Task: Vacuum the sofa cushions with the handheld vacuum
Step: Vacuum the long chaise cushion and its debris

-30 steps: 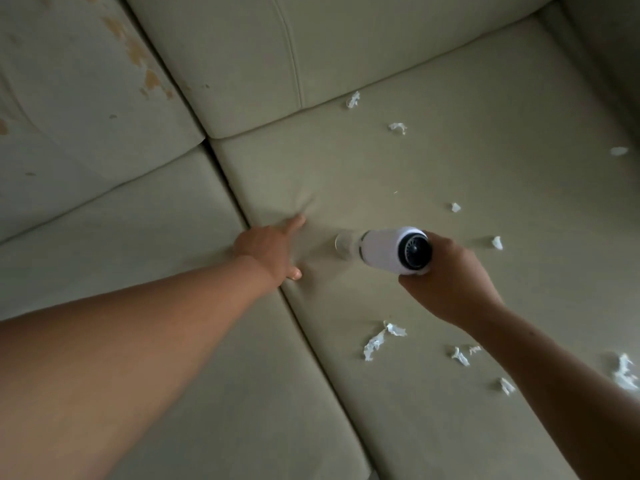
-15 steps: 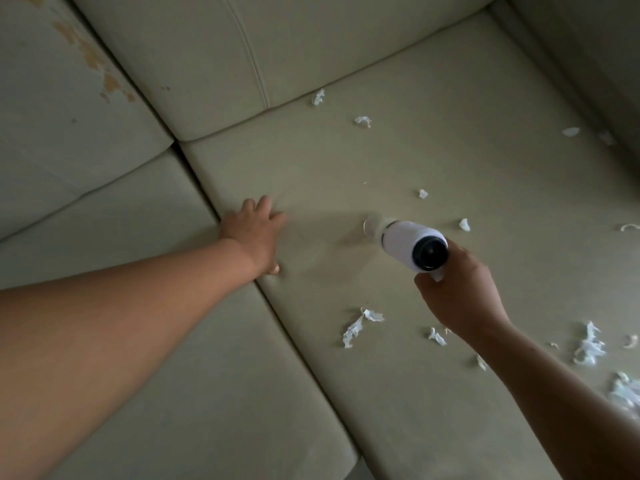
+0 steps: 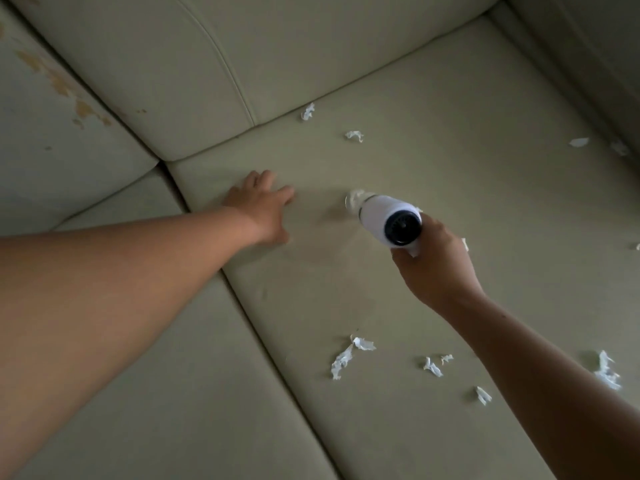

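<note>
Paper scraps still dot the right seat cushion [image 3: 450, 168], so the job looks well short of done: the patch around the left hand [image 3: 263, 207], which lies flat and spread on the cushion near the seam, appears clear. Scraps remain by the backrest [image 3: 307, 111], at the far right [image 3: 579, 142] and in front [image 3: 349, 355]. The right hand [image 3: 434, 268] grips the white handheld vacuum [image 3: 388, 218], whose nozzle sits on a scrap mid-cushion.
</note>
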